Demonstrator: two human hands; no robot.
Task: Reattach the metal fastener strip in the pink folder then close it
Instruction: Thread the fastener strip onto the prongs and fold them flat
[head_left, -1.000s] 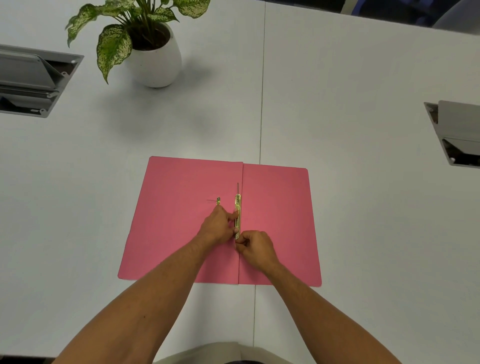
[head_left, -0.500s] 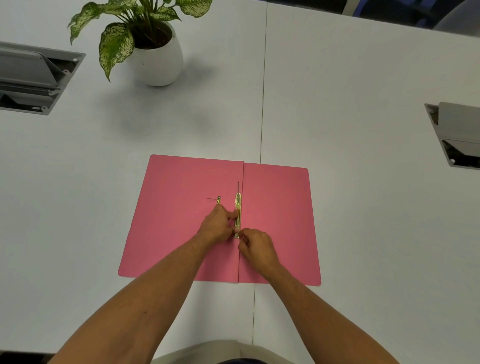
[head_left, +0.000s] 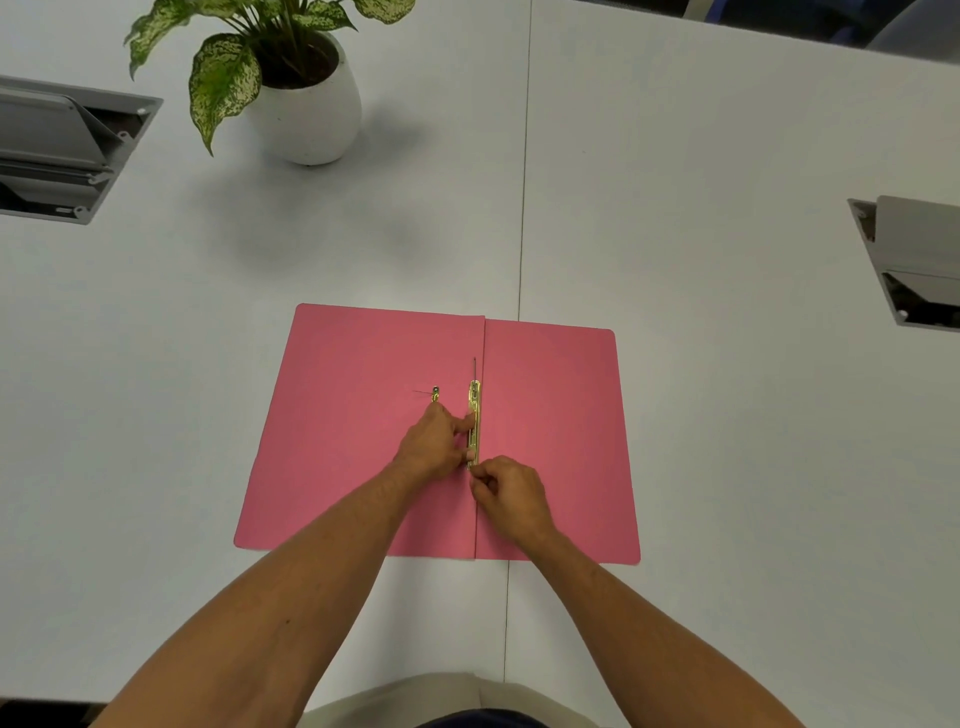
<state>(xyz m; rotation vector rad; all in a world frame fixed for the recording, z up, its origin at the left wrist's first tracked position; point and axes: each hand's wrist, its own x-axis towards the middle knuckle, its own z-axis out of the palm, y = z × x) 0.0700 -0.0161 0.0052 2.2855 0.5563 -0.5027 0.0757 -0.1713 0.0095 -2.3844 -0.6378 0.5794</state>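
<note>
The pink folder (head_left: 550, 441) lies open and flat on the white table, its crease running away from me. A gold metal fastener strip (head_left: 474, 410) lies along the crease, just left of it. My left hand (head_left: 434, 444) rests on the left leaf with thumb and fingertips pinching the strip's middle and lower part. My right hand (head_left: 511, 496) has its fingers curled at the strip's near end; what they grip is hidden. A small gold fastener piece (head_left: 435, 393) sticks up from the left leaf beyond my left hand.
A potted plant in a white pot (head_left: 306, 114) stands at the back left. Grey cable hatches are set into the table at the far left (head_left: 62, 150) and far right (head_left: 909, 260). A seam (head_left: 523, 208) splits the table.
My right hand has crept slightly up toward the strip's near end. The left hand, the strip and the folder have stayed in place.
</note>
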